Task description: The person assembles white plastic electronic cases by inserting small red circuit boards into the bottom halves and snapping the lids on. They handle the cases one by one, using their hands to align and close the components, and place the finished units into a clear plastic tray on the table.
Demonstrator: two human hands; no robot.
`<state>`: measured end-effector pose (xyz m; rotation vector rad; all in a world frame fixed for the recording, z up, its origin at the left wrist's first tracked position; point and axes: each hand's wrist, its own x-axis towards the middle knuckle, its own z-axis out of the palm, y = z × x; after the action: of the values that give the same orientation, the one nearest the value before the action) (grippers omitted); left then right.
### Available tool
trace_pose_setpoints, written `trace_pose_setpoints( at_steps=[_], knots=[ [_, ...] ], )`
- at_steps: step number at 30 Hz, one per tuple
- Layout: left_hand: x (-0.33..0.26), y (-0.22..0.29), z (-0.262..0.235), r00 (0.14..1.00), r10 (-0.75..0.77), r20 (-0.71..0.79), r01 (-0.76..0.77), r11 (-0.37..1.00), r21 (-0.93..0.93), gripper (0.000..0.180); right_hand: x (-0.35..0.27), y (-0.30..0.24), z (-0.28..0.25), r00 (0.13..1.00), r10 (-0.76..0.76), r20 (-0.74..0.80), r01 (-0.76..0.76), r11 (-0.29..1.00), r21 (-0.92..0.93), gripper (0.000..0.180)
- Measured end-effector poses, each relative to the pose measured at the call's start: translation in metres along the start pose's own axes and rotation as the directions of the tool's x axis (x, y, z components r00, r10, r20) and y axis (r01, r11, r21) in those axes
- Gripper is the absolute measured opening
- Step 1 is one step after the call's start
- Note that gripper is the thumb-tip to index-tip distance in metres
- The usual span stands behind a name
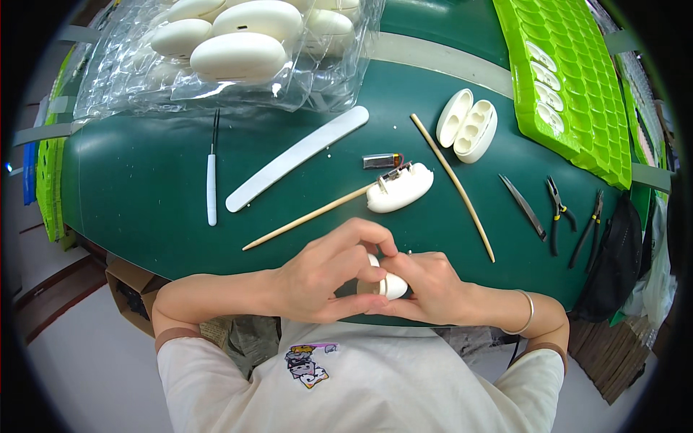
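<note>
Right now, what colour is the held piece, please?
The held piece is white, clearest in the head view.

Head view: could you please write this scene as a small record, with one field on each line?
Left hand: fingers and thumb on a small white rounded piece
Right hand: holds the same piece from its right side
Surface: green table
Beyond the hands: white shell with inner parts exposed
Open item: white case, lid swung back
Sticks: two, one reaching the shell, one apart
Right-side tools: tweezers, two pliers
Upper right: lime-green tray holding several white pieces
</note>
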<state>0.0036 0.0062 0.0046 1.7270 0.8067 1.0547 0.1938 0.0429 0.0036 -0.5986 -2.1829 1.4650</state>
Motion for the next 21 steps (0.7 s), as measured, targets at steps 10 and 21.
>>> trace_pose_setpoints(
  at_steps=[10,21],
  knots=[
    [-0.006,-0.001,0.0,1.0,0.008,-0.008,-0.008,1.0,-0.005,0.027,0.001,0.001,-0.003,0.998,0.059,0.038,-0.06,0.998,0.029,0.04],
    [0.017,0.032,-0.04,1.0,0.003,-0.029,0.009,0.919,0.394,0.058,0.006,0.001,0.01,0.962,0.27,-0.046,-0.232,0.894,0.384,0.047]
  ],
)
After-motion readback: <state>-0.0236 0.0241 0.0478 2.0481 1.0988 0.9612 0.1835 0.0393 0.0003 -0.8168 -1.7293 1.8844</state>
